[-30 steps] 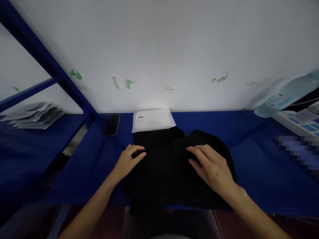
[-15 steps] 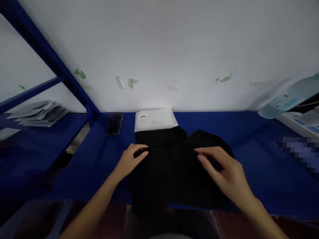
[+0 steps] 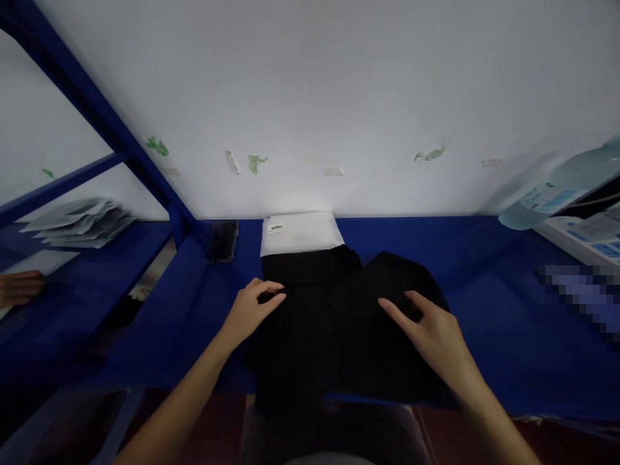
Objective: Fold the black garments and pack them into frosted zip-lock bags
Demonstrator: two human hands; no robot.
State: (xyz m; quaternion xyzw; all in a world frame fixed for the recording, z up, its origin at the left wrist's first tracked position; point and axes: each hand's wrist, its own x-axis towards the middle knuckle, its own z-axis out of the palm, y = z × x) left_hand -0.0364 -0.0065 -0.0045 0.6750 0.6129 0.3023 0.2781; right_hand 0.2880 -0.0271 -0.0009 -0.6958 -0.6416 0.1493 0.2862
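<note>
A black garment [image 3: 320, 323] lies spread in front of me, its lower part hanging over the table's near edge. Its exact kind cannot be made out against the dark folds. At its left side, my left hand [image 3: 254, 310] pinches a bit of the cloth between thumb and fingers. My right hand [image 3: 433, 332] rests over the right part, thumb and fingers apart, with no fold gripped. Behind the garment, a white plastic packet [image 3: 303, 234] with a barcode label lies flat, its near end meeting or slipping under the black cloth.
On the blue table [image 3: 489, 290], a dark phone-like object [image 3: 221, 241] lies left and a large clear bottle [image 3: 542, 197] stands right. Beyond the blue frame [image 3: 145, 181], a stack of grey packets [image 3: 82, 219] sits near another person's hand [image 3: 22, 289] on a white sheet.
My right hand has drawn slightly nearer to me, and its fingers have spread from the thumb. My left hand stays nearly still. Another person's hand has come in at the far left.
</note>
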